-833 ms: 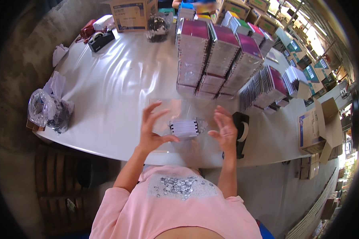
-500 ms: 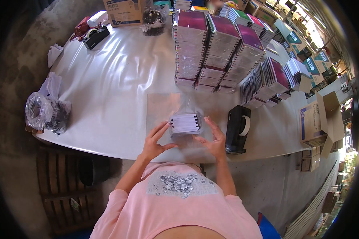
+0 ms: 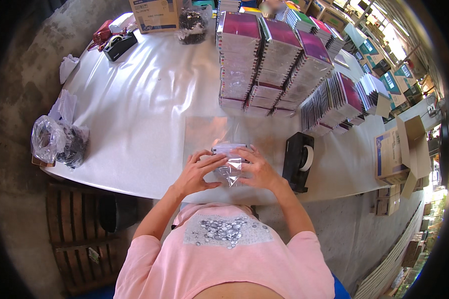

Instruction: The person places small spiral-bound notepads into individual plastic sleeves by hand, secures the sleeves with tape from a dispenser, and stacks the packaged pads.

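1 clear bag (image 3: 60, 142) of dark pieces sits at the table's (image 3: 134, 114) left. The left hand (image 3: 195, 173) bends its fingers over 1 plastic-wrapped bundle (image 3: 223, 149) on the table; the right hand (image 3: 259, 169) curves over its other side. Whether either pinches, I cannot tell. Next stands 1 black tape dispenser (image 3: 293, 157).

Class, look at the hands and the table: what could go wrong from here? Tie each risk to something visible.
1. The clear film sticks out, crinkled, between the left hand and right hand, so it might slip loose from the small bundle.
2. The black tape dispenser stands near the right hand and the front edge of the table; a careless swing could knock it.
3. The tall notebook stacks might topple if bumped.
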